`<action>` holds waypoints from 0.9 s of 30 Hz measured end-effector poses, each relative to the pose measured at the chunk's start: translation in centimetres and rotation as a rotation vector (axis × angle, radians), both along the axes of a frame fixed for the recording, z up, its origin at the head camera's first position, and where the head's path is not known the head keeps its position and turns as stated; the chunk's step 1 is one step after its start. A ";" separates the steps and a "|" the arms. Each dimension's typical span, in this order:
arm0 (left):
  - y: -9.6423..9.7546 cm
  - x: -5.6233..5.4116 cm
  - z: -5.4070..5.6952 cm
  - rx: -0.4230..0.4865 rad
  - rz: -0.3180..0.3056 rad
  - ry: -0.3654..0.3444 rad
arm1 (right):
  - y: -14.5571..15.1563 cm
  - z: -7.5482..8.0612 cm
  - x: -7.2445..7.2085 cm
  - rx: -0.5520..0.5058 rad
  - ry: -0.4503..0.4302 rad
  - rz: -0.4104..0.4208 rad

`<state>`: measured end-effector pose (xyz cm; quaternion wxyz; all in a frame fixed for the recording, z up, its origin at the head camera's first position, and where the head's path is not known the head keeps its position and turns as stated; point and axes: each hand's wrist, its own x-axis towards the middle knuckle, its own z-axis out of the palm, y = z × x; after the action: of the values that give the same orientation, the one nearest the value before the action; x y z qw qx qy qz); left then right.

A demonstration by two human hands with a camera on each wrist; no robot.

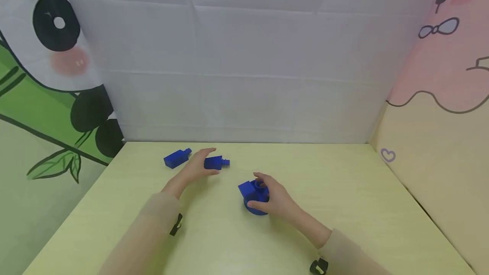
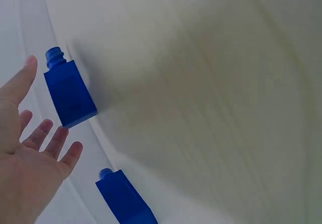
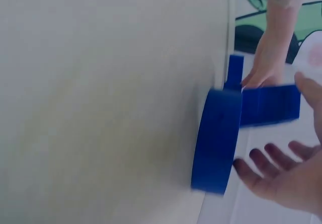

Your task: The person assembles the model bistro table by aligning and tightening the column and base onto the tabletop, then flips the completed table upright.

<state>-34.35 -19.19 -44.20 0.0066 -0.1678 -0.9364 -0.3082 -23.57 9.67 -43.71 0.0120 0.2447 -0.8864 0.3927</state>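
A blue square-bodied bottle with a threaded neck lies on its side on the table, neck to the right. My left hand reaches over its left end with thumb and fingers spread apart; in the left wrist view the fingertips come close to the bottle's base. Nearer me stands a round blue piece with a blue boxy part on top. Around its right side my right hand holds its thumb and fingers apart, with one fingertip right at the round piece's edge.
Another blue bottle lies to the left of my left hand, near the table's back edge. A white cloth wall rises behind the pale yellow table, and printed cartoon panels stand at both sides.
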 end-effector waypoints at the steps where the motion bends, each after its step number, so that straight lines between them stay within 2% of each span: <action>1: -0.2 -0.3 -0.3 -0.004 0.004 -0.001 | -0.5 0.0 0.3 -0.014 0.005 -0.022; 4: -0.7 -1.0 -1.1 -0.003 0.020 -0.019 | -1.8 0.0 0.9 -0.059 0.008 -0.088; 6: -0.9 -1.3 -1.4 0.016 0.041 -0.055 | -2.5 0.1 1.2 -0.081 0.009 -0.129; 9: -1.1 -1.6 -1.4 0.026 0.077 -0.087 | -3.4 0.2 1.3 -0.115 0.025 -0.182; 15: -1.5 -2.1 -1.5 0.012 0.134 -0.102 | -4.4 0.6 1.4 -0.126 0.025 -0.270; 22: -1.5 -1.9 -1.2 -0.006 0.164 -0.128 | -4.0 1.1 1.4 -0.105 -0.005 -0.268; 27: -1.5 -1.5 -0.7 -0.017 0.157 -0.122 | -2.9 1.4 1.3 -0.091 0.009 -0.194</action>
<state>-35.84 -20.71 -44.88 -0.0276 -0.0747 -0.9478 -0.3086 -22.23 6.78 -42.28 0.0650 0.1584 -0.8871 0.4287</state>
